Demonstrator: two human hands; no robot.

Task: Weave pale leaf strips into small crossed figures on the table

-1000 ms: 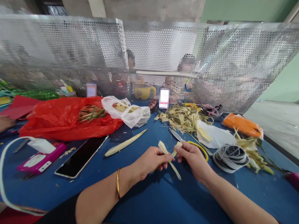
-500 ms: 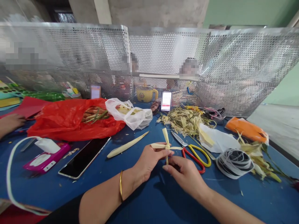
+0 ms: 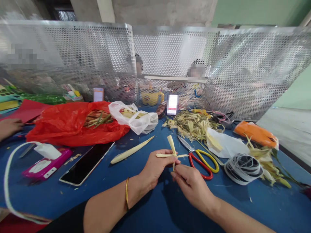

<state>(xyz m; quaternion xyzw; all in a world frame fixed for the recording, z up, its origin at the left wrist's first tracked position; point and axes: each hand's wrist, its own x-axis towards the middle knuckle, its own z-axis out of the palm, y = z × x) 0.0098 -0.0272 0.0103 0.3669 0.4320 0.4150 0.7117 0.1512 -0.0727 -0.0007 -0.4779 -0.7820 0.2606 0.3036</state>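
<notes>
Pale corn husk strips (image 3: 171,144), crossed into a four-armed shape, are held above the blue table. My left hand (image 3: 156,166) pinches their centre between thumb and fingers. Just below and to the right, my right hand (image 3: 190,181) has its fingers closed on the lower end of the strips; the fingertips partly hide that end. Beside my right hand lie scissors (image 3: 205,163) with one red and one yellow handle, blades parted. A long pointed piece of husk (image 3: 132,150) rests on the table left of my hands.
Farther back are a heap of husk scraps (image 3: 194,124), a white bag (image 3: 143,123) and a red plastic bag (image 3: 60,126). A phone (image 3: 86,165) and a purple power strip (image 3: 46,165) lie left. A wire spool (image 3: 243,170) sits right. Another person's hand (image 3: 9,127) shows far left.
The upper arm of the husk cross now leans more to the left. My right hand has turned slightly, its fingers curled closer against the lower end.
</notes>
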